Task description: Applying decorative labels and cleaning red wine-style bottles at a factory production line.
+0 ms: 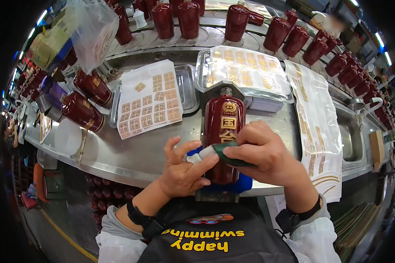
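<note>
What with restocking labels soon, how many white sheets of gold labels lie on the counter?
3: one sheet on the left tray, a second sheet on the tray behind the near bottle, a long strip at right. Others may be hidden.

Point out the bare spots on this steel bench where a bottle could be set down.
Bare steel table shows along the near edge, between the sticker sheet and the left hand. The sink at right looks empty. Crowded: the rear conveyor and the trays.
</note>
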A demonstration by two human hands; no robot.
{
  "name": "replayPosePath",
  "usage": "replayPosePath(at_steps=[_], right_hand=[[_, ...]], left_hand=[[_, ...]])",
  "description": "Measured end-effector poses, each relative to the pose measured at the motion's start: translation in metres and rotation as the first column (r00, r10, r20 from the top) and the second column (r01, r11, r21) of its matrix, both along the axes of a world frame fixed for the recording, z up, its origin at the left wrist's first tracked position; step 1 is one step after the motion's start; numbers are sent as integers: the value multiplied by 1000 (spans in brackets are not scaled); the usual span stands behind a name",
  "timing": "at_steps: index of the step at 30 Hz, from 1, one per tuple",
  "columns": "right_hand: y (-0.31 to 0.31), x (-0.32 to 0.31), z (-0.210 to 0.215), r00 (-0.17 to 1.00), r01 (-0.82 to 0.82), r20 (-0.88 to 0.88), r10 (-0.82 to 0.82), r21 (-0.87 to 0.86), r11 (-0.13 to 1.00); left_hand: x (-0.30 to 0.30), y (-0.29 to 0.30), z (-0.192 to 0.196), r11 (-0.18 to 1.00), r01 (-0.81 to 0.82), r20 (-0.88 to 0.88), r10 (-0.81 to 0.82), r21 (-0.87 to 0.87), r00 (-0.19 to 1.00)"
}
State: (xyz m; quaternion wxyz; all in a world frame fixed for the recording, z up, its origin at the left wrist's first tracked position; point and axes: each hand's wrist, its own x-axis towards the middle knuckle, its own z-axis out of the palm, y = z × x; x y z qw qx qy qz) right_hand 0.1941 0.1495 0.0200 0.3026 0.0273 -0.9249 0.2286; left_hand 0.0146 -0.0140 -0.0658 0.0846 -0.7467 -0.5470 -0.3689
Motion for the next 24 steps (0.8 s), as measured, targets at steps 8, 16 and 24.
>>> replayPosePath(at_steps=[8,16,24], right_hand=[[-11,1,21,970,-62,232,76,-70,996],[19,-18,8,893,438,155,-422,-509,741],[2,-9,-43,853,323,128,-505,-891,318]], left_hand=[[5,-9,-9,999,-20,160,14,36,987],[-12,9,8,994,65,69,-71,89,995],[-17,57,12,998,-17,41,15,54,999]])
